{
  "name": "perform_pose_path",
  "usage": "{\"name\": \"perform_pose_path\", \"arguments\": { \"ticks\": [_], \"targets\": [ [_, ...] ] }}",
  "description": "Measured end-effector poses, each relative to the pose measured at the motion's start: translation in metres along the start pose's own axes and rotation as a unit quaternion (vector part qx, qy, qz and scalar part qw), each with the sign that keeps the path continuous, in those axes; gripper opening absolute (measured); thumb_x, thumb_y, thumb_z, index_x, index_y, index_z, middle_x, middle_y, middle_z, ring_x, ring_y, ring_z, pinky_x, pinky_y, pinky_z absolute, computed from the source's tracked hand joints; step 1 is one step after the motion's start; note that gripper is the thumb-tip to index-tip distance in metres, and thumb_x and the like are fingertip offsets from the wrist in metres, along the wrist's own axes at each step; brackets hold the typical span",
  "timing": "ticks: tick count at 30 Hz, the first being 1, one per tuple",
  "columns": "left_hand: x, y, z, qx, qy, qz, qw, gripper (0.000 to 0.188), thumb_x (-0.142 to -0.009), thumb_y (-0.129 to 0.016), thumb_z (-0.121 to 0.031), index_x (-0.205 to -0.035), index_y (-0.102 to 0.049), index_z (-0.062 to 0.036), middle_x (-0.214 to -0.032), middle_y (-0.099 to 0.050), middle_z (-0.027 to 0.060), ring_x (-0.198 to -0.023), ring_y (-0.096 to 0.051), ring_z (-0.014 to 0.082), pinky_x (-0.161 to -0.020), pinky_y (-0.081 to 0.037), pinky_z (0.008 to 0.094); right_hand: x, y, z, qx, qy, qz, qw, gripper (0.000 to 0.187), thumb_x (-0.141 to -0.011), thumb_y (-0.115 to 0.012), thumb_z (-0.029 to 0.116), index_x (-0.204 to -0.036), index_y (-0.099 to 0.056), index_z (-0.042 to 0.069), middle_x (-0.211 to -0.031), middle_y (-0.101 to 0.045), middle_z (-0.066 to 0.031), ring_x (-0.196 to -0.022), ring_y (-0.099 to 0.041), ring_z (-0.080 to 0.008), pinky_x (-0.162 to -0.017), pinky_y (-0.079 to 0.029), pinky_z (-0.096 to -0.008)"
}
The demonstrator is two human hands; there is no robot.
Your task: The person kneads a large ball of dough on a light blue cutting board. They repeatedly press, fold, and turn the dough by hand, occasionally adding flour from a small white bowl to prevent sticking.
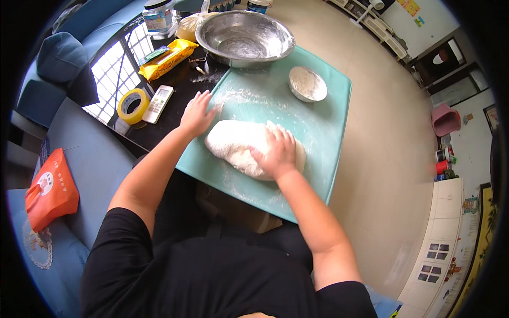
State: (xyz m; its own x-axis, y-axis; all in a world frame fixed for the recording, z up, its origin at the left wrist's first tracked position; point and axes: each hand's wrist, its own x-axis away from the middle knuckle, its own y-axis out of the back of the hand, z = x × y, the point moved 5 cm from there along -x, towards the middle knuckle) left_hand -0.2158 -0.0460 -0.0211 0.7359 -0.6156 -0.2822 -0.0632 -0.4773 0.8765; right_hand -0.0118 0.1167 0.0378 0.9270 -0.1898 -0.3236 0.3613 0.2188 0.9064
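Note:
A large white lump of dough [238, 151] lies on a flour-dusted turquoise board [321, 132]. My right hand [278, 151] rests on the dough's right part, its fingers stretched out over the top. Just beyond the dough's left end, my left hand [197, 114] is held with fingers apart and nothing in it, near the board's left edge. A small metal bowl of flour [307, 84] stands on the board's far right. At the board's far edge sits a wide metal basin [245, 38], floury inside.
On the dark table [159, 133] to the left are a yellow tape roll [133, 106], a white remote control [158, 104], a yellow packet [168, 59] and a clear jar [159, 20]. An orange bag [53, 191] lies on the blue sofa [87, 153].

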Motion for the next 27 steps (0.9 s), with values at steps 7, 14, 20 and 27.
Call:
{"name": "perform_pose_path", "arguments": {
  "ticks": [7,14,20,27],
  "targets": [
    [-0.06,-0.044,-0.037,-0.194,-0.016,0.154,0.969,0.087,-0.093,-0.025,-0.062,-0.146,-0.011,0.005,-0.154,-0.013,0.0186,-0.145,-0.006,0.0278,-0.117,-0.005,0.0372,0.051,0.01,0.006,-0.034,0.118,-0.127,0.984,0.054,-0.082,-0.05,0.049,-0.114,-0.059,0.007,-0.119,-0.057,-0.0144,-0.111,-0.053,-0.0357,-0.097,-0.036,-0.05],
    [-0.094,-0.102,-0.122,0.08,-0.181,0.237,0.951,0.069,-0.097,-0.032,-0.052,-0.142,-0.031,0.0003,-0.146,-0.032,0.0219,-0.138,-0.026,0.0323,-0.115,-0.018,0.0387,0.059,0.003,0.001,-0.058,0.114,-0.154,0.98,0.048,-0.083,-0.048,0.048,-0.114,-0.056,0.012,-0.123,-0.055,-0.0121,-0.113,-0.052,-0.0349,-0.096,-0.036,-0.0491],
    [-0.026,-0.08,-0.156,0.416,-0.167,0.512,0.733,0.052,-0.098,-0.043,-0.039,-0.135,-0.047,-0.0033,-0.141,-0.043,0.0159,-0.131,-0.038,0.0255,-0.11,-0.026,0.0352,0.065,-0.002,-0.006,-0.054,0.142,-0.162,0.975,0.049,-0.083,-0.048,0.048,-0.116,-0.055,0.013,-0.126,-0.053,-0.0126,-0.114,-0.05,-0.0347,-0.097,-0.035,-0.0503],
    [0.021,0.008,-0.102,0.337,0.032,0.311,0.888,0.048,-0.094,-0.052,-0.033,-0.131,-0.05,-0.0022,-0.131,-0.053,0.0182,-0.121,-0.05,0.0247,-0.102,-0.038,0.034,0.058,0.006,-0.003,-0.047,0.143,-0.167,0.974,0.052,-0.083,-0.049,0.048,-0.12,-0.054,0.012,-0.127,-0.051,-0.0125,-0.117,-0.048,-0.0346,-0.1,-0.033,-0.05]
  ]
}}
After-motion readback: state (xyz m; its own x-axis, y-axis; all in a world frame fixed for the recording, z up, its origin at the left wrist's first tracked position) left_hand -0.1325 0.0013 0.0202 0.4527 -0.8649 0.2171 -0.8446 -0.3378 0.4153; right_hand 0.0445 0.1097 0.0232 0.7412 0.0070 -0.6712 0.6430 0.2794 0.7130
